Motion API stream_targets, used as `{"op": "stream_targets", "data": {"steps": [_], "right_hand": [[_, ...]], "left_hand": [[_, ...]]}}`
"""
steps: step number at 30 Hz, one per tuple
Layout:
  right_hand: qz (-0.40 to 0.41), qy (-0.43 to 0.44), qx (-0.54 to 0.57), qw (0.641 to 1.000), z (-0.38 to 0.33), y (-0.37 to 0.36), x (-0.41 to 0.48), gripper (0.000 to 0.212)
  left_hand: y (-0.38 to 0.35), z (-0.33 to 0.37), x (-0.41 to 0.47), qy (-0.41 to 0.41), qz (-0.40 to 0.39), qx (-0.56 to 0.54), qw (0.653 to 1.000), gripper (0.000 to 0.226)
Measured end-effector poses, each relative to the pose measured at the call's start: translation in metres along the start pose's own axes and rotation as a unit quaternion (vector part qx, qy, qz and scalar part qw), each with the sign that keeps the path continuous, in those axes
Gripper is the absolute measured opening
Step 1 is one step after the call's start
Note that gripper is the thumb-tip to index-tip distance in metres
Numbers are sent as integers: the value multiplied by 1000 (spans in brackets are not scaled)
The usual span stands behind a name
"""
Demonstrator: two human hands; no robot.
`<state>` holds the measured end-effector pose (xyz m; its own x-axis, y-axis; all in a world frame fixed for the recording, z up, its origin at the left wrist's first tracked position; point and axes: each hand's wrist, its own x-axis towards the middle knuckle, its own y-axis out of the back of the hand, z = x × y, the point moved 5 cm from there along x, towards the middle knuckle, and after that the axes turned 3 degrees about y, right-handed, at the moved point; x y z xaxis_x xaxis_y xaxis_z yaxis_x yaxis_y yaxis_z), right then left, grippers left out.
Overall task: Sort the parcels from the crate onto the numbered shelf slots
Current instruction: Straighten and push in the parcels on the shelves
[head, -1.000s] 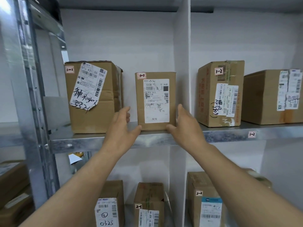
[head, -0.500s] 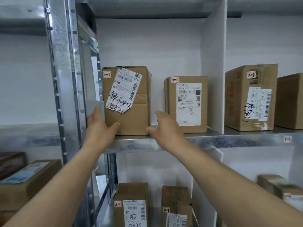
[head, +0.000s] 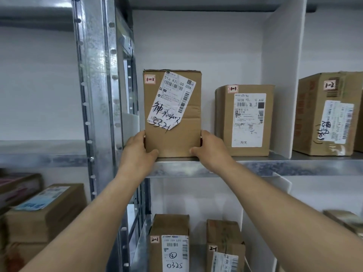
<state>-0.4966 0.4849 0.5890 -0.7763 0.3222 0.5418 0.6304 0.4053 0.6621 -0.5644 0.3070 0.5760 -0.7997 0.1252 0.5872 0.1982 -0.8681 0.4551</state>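
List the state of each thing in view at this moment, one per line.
Slanted-label parcel: upright on the upper shelf, tagged 1-1, gripped at both lower sides.
Left hand: grips its left side, thumb on the front.
Right hand: grips its right side, thumb on the front.
Straight-label parcel: upright beside it, apart, untouched.
1-2 parcel: upright beyond the white divider.
Left 2-1 parcel and right 2-1 parcel: upright on the lower shelf.

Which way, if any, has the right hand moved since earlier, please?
Yes. The right hand moved left, away from the white divider, onto the crooked-label parcel.
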Motion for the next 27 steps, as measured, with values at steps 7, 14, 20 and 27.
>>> {"op": "stream_targets", "data": {"steps": [7,14,20,27], "right_hand": [[0,0,-19,1000,3,-2,1,35],[-2,1,-26,1000,1,-3,-1,33],[28,0,-18,999,0,-2,-9,35],[121,126,-36,984,-3,4,-65,61]], "left_hand": [[-3,-3,2,12,4,36,999,56],[-4,-4,2,16,-5,43,999,58],[0,-1,-8,-14,4,24,1000,73],[16,-16,-76,-97,85,-81,988,61]]}}
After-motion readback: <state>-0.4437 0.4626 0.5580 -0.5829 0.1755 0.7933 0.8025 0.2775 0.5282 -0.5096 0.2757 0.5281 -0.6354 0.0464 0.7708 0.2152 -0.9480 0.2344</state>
